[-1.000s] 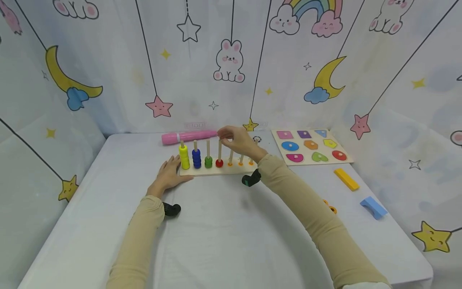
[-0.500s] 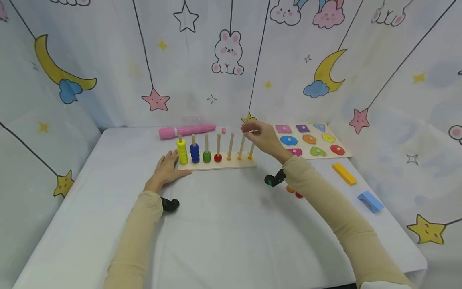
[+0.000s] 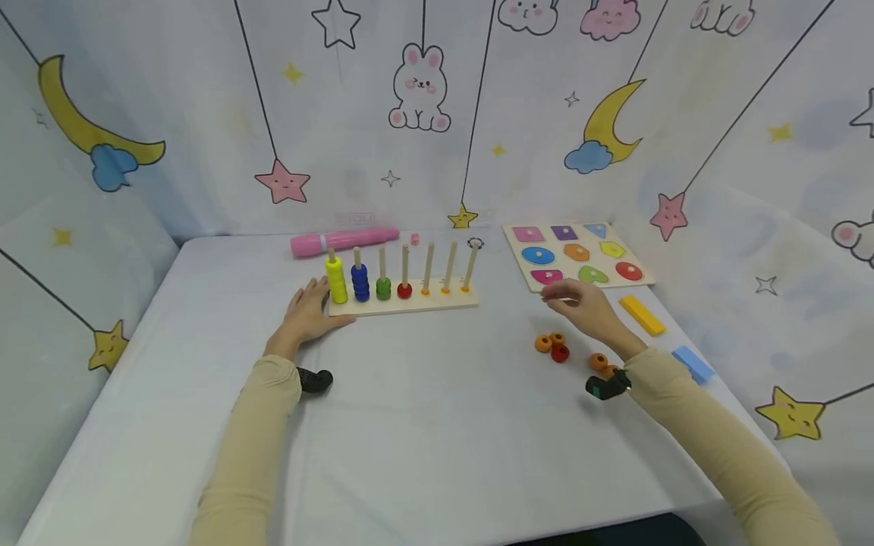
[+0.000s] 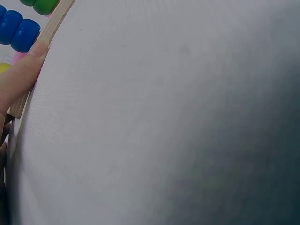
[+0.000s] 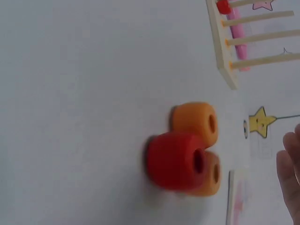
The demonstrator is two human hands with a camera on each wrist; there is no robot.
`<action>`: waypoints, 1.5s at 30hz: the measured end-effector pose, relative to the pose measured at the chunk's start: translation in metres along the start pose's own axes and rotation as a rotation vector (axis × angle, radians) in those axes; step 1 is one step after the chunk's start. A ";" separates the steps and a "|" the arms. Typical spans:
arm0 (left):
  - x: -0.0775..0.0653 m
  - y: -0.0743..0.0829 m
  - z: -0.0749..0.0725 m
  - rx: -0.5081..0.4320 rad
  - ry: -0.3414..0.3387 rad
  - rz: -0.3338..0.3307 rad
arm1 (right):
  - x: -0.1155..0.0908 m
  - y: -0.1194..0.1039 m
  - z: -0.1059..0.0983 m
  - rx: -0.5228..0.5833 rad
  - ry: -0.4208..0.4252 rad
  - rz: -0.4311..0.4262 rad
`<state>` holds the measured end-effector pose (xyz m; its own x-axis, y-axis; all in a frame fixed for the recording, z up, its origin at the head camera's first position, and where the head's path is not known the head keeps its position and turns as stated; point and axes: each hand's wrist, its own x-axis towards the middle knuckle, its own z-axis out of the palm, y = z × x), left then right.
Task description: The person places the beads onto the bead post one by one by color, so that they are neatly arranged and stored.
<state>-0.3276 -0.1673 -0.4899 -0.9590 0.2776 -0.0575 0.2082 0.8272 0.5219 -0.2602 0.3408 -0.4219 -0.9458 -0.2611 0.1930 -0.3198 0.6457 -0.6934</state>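
Note:
A wooden bead stacker (image 3: pixel 437 299) stands at the middle back, its pegs carrying yellow, blue, green and red beads; three right-hand pegs carry none. My left hand (image 3: pixel 309 317) rests at its left end, fingers straight beside the base and thumb along the front edge. In the left wrist view the thumb (image 4: pixel 26 70) touches that edge below the blue beads (image 4: pixel 23 33). My right hand (image 3: pixel 583 307) hovers with loosely bent fingers and nothing visible in them, beyond a red bead (image 3: pixel 560 353) and two orange beads (image 3: pixel 542 343). The right wrist view shows that red bead (image 5: pixel 173 159) up close.
A shape puzzle board (image 3: pixel 536 277) lies at the back right. A yellow block (image 3: pixel 642 315) and a blue block (image 3: pixel 693 365) lie at the right. More orange beads (image 3: pixel 598 362) sit by the right wrist. A pink marker-like stick (image 3: pixel 344 240) lies behind the stacker.
My right hand has moved from above the red peg rightward and nearer, over to the loose beads. My left hand stays at the stacker's left end. The head view has shifted slightly.

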 end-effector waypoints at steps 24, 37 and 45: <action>-0.001 0.004 0.002 0.004 -0.009 -0.012 | -0.106 0.049 -0.025 -0.165 -0.280 0.089; 0.004 0.002 -0.004 -0.015 -0.014 -0.004 | -0.101 0.057 -0.038 -0.133 -0.197 0.106; 0.004 0.002 -0.001 -0.004 -0.023 0.003 | -0.103 0.052 -0.034 -0.112 -0.034 0.128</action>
<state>-0.3313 -0.1648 -0.4884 -0.9536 0.2912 -0.0760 0.2099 0.8243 0.5258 -0.1817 0.4259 -0.4543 -0.9774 -0.1944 0.0831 -0.2027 0.7505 -0.6290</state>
